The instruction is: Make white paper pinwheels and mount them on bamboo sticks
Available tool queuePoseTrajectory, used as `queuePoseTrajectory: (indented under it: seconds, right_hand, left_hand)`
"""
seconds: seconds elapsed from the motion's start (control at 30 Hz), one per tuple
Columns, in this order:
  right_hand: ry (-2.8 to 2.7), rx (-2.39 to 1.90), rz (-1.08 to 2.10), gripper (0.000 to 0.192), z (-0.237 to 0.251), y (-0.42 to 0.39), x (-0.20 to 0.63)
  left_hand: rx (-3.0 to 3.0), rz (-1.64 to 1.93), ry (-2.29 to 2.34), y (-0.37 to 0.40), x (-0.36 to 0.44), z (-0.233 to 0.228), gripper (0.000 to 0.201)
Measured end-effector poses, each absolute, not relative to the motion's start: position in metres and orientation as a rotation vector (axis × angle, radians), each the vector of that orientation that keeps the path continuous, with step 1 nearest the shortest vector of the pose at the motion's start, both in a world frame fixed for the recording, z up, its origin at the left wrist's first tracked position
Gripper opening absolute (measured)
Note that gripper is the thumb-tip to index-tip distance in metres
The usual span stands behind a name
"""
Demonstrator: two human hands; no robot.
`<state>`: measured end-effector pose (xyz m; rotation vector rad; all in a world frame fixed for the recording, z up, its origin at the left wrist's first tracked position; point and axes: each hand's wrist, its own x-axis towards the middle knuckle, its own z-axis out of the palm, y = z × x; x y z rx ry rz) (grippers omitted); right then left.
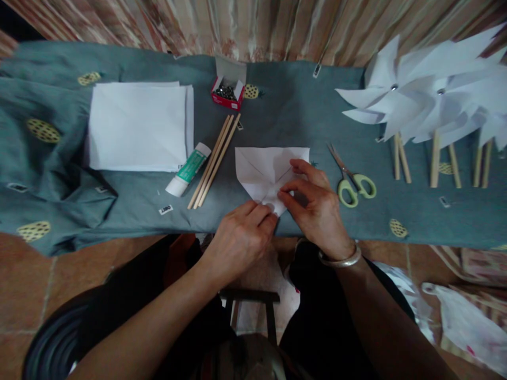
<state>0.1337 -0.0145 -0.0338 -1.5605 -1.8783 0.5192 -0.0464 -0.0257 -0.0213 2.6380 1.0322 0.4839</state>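
A white sheet of paper [259,169] with diagonal creases lies near the table's front edge, its lower corner pointing towards me. My left hand [247,227] is closed on that lower corner, fingers curled over it. From the right, my right hand [319,208], with a silver bangle at the wrist, reaches over the sheet. Its thumb and index finger pinch together at the paper's lower right side, while another finger rests near the upper right. The fingers partly hide the lower corner. Scissors [348,179] with green handles lie right of my right hand.
Left of the sheet lie wooden sticks [216,166], a glue stick [189,170] and a paper stack [137,126]. Behind stands an open red box [226,96] of small metal pieces. Paper pinwheels [431,100] on sticks lie at the right. A pleated curtain [273,29] borders the table's back.
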Motion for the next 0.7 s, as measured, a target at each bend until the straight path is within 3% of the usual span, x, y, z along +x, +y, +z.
queuePoseTrajectory:
  seconds: [0.7]
  right_hand:
    - [-1.879,-1.543,0.51,0.007,-0.0378,-0.0138,0.1354]
  left_hand:
    - [2.628,0.481,1.005,-0.0278,-0.0464,-0.022,0.021]
